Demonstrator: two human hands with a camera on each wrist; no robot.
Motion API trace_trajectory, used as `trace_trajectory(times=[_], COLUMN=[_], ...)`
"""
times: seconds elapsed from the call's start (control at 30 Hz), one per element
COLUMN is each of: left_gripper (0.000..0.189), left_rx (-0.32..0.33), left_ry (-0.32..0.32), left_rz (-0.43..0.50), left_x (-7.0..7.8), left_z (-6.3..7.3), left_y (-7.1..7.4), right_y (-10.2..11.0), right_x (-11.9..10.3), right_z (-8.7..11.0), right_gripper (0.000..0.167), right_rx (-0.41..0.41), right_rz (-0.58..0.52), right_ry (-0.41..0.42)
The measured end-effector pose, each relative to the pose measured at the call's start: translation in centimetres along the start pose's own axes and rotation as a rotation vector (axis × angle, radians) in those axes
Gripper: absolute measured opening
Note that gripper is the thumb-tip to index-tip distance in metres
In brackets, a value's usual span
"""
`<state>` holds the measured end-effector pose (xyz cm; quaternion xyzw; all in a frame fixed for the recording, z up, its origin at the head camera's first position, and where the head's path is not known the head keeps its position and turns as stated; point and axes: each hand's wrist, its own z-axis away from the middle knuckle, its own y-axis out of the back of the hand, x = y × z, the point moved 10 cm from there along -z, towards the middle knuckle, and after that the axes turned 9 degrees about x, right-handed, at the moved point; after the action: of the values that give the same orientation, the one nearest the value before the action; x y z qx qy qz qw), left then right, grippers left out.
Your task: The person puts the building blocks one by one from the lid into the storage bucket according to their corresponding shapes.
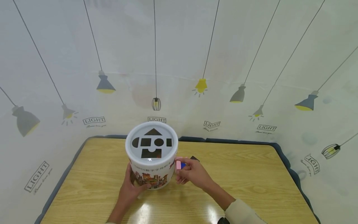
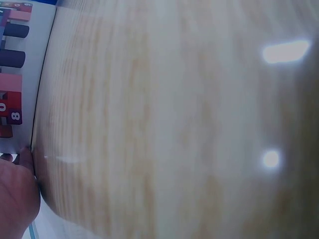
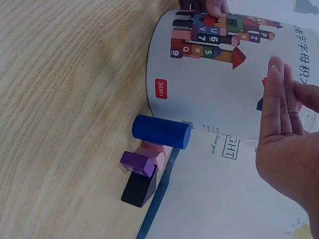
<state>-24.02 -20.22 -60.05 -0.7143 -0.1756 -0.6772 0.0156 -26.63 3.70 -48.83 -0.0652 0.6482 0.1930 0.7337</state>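
Observation:
A white lidded block bucket (image 1: 152, 169) stands on the table, its lid (image 1: 137, 132) cut with several shaped holes. My left hand (image 1: 131, 185) grips its lower left side, thumb across the front; the left wrist view catches part of that hand (image 2: 17, 199). Beside the bucket's right side, my right hand (image 1: 193, 172) pinches a small pink block (image 1: 178, 165) between thumb and index finger. In the right wrist view the hand (image 3: 286, 124) hides this block. Below it stands a blue cylinder (image 3: 160, 132), near pink blocks (image 3: 151, 155), a purple block (image 3: 137, 164) and a black triangular block (image 3: 139, 188).
The wooden table (image 1: 246, 183) has a dark blue edge (image 1: 223, 141) along its back and sides. Behind it hangs a pale wall covering (image 1: 179, 46) printed with lamps. Bright reflections lie on the tabletop near the front.

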Motion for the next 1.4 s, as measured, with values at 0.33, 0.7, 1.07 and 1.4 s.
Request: trace_trajectory(times=[0.33, 0.7, 1.07, 1.4], left_gripper=[0.124, 0.125, 0.126, 0.129], left_rx=[-0.005, -0.013, -0.018, -0.028], left_ry=[0.004, 0.018, 0.018, 0.022], left_rz=[0.005, 0.010, 0.027, 0.016], left_x=[0.1, 0.1, 0.2, -0.2], left_z=[0.1, 0.1, 0.1, -0.1], left_y=[0.0, 0.0, -0.1, -0.1], right_y=[-0.3, -0.4, -0.2, -0.1], right_x=[-1.1, -2.6, -4.1, -5.5], right_z=[0.5, 0.9, 1.0, 1.3], right_gripper=[0.047, 0.047, 0.042, 0.042], right_rx=[-0.025, -0.053, -0.084, -0.078], right_rz=[-0.003, 0.020, 0.020, -0.016], right_ry=[0.012, 0.051, 0.123, 0.227])
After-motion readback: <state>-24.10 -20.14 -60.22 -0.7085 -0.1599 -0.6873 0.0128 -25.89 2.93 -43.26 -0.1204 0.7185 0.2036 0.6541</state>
